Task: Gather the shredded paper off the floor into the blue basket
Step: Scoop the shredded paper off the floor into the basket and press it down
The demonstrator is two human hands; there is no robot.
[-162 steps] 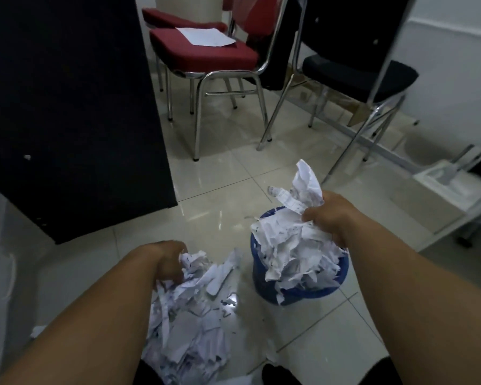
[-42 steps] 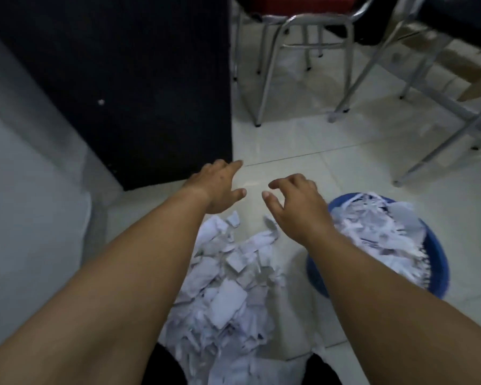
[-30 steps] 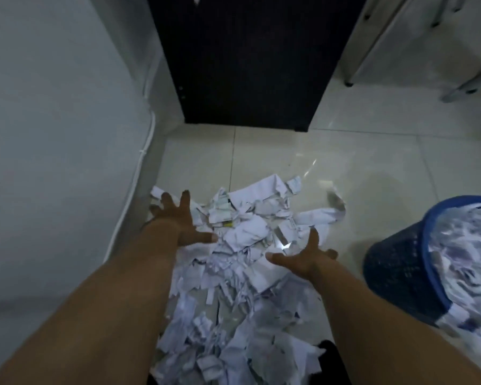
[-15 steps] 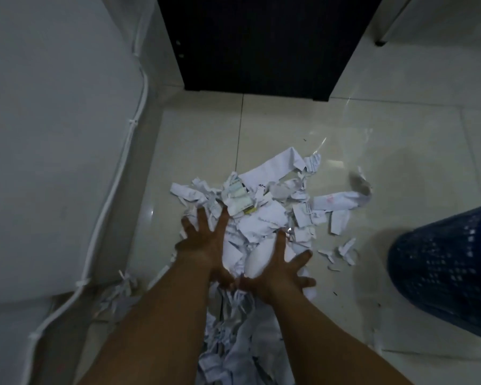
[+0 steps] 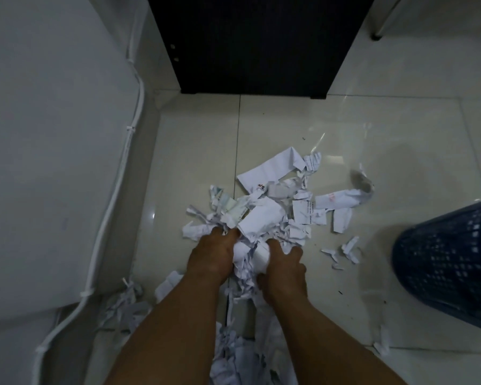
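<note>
Ideally the two hands press inward and scoop low along the floor (image 5: pixel 331 129) so loose scraps do not slip out underneath. Left hand (image 5: pixel 210 258) and right hand (image 5: pixel 285 269) both curl their fingers into the shredded paper (image 5: pixel 261 218), squeezing a wad between them; most of the pile lies just beyond the fingertips, more trails back under the forearms. Well to the right stands the blue basket (image 5: pixel 444 259).

No text readable. Shredded paper (image 5: pixel 264 220) at frame center carries traces only: dark printed lines on a scrap (image 5: pixel 307 213) right of center, red marks on a strip (image 5: pixel 335 200) further right, all too blurred to read.
</note>
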